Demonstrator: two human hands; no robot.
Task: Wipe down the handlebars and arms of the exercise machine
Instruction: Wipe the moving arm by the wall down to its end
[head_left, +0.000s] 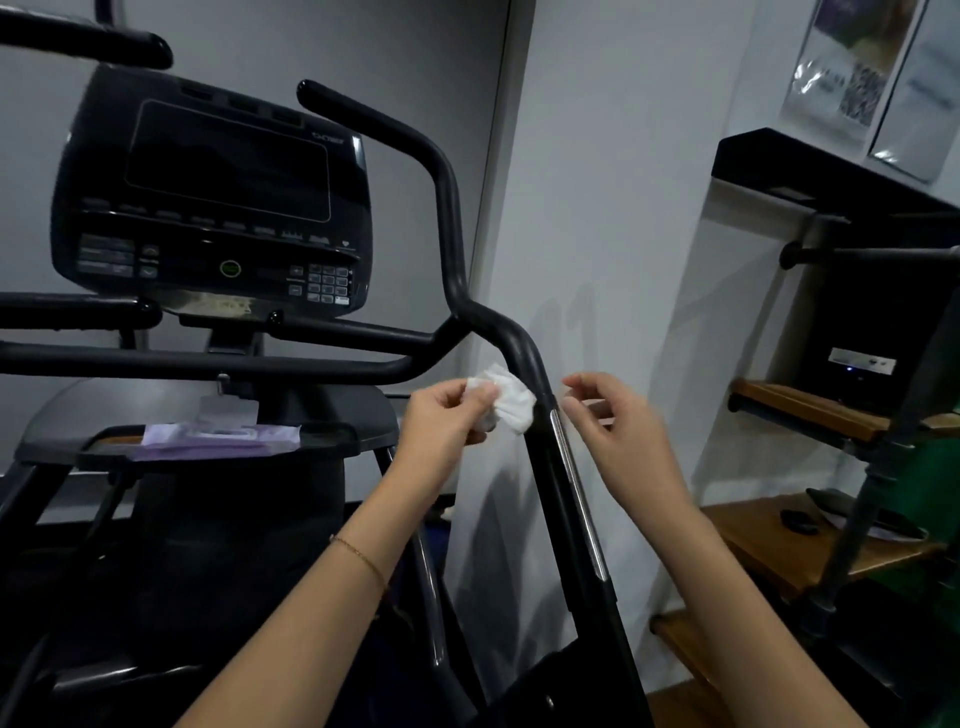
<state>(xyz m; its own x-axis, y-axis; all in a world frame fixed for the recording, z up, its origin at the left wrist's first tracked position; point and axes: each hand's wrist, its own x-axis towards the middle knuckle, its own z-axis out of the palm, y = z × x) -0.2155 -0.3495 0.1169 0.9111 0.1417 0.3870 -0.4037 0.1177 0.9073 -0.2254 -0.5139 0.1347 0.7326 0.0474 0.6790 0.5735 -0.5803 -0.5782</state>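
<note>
Left grip (452, 415) in a pinch on crumpled wipe (511, 408) against the handlebar arm (524, 358); right grip (618, 421) loose-fingered just beside.

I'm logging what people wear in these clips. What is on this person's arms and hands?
Both arms are bare as far as the frame shows, with no sleeves. The left hand and right hand wear no gloves, and no rings are visible. A thin gold-coloured chain bracelet circles the left wrist. The right wrist has nothing on it.
</note>
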